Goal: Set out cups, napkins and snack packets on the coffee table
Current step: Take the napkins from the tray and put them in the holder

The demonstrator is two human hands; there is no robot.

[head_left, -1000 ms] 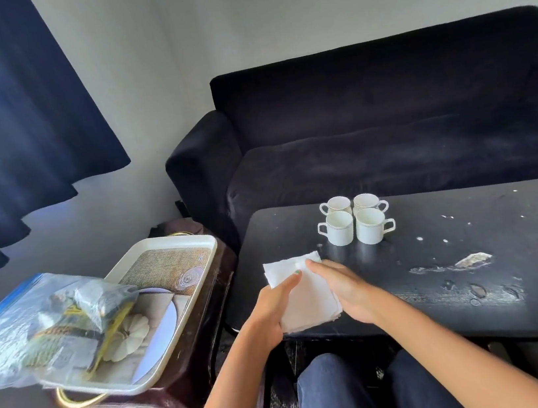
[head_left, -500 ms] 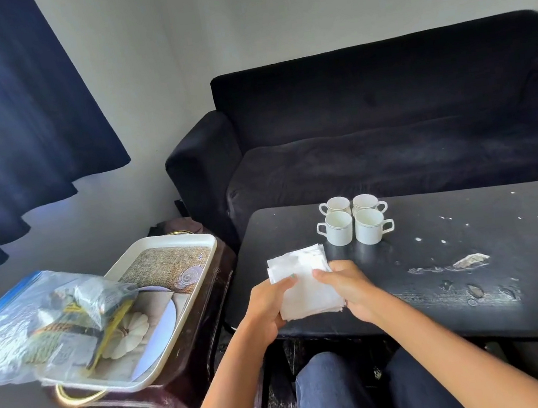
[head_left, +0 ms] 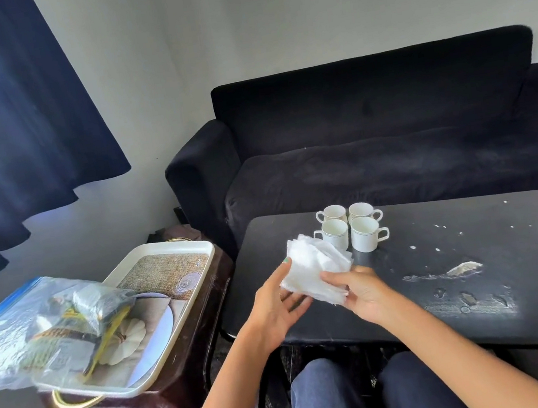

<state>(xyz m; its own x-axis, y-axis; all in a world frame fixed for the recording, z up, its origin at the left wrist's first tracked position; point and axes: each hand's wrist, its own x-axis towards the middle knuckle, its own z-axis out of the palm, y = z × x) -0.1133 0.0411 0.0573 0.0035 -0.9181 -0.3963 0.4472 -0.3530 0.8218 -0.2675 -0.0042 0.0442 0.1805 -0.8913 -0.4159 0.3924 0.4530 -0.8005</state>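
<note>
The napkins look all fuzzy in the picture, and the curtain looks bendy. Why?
In the head view, the napkins are smeared, probably by motion, between the left hand and right hand, while the cups stay sharp. In the same view, the wide lens curves the blue curtain near the edge. The coffee table shows a soft sheen but no strong glare.

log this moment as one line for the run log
step: napkins | right hand grips white paper napkin stack | left hand open, touching stack | four white ceramic cups on black coffee table | clear plastic snack bag on cream tray
</note>
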